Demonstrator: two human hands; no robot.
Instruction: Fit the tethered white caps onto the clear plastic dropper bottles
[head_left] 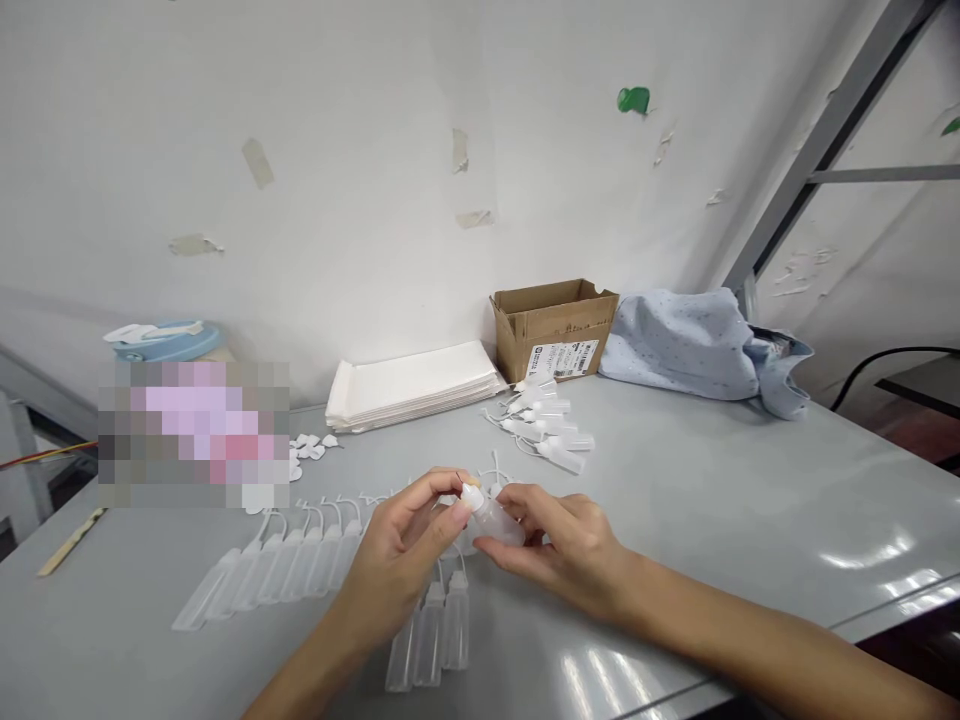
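Observation:
My right hand [561,545] grips a small translucent plastic bottle [496,520] by its body, tilted with its neck toward the left. My left hand [405,545] pinches the bottle's white cap end [472,497] between thumb and fingertips. Both hands hover just above the grey table [712,490], near its front edge. Under and left of them lies a row of several similar capped bottles [277,565], and three more [431,640] lie just below my left wrist.
Another heap of bottles [551,425] lies behind the hands. A stack of white sheets [412,385], a brown cardboard box [551,325] and a light blue cloth [697,345] sit along the wall. Small white caps [311,445] lie at the left, next to a blurred patch.

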